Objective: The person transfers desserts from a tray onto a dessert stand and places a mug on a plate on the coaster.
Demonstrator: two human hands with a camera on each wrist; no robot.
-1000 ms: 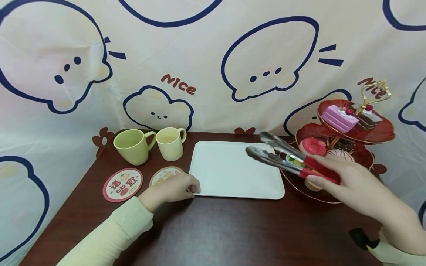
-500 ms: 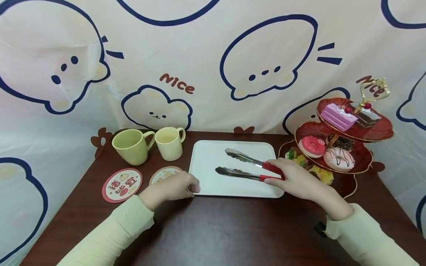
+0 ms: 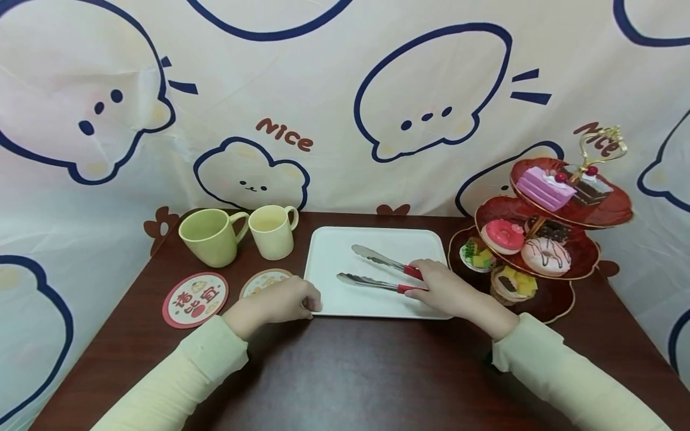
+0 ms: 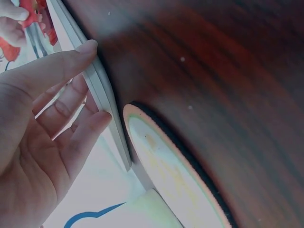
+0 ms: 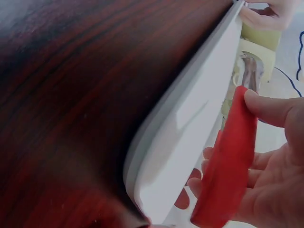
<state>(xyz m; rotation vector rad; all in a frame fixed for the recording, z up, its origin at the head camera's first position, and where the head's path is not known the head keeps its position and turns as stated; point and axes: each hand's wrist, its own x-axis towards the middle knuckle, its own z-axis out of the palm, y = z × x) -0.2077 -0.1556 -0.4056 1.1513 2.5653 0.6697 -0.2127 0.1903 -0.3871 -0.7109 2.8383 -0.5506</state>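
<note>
At the near left corner of the white tray (image 3: 323, 251) my left hand (image 3: 280, 299) holds the edge; in the left wrist view its thumb and a fingertip touch the rim. My right hand (image 3: 444, 287) holds a pair of metal tongs (image 3: 372, 282) by their red handles, above the right half of the tray. The tongs' arms are spread apart, tips pointing left, nothing between them. The right wrist view shows one red handle (image 5: 228, 156) large against the fingers. No food lies on the tray.
Right of the tray rises a red tiered stand (image 3: 614, 209) with cake slices, a pink donut (image 3: 504, 235), a white donut (image 3: 546, 256), a cupcake (image 3: 477, 256) and a fruit tart (image 3: 512, 286). Left stand a green mug (image 3: 210, 239), a cream mug (image 3: 271, 233) and two round coasters (image 3: 195, 299).
My right hand has swung the tongs left, from in front of the tiered stand to above the tray, and slightly farther left since half a second ago. My left hand stays at the tray corner.
</note>
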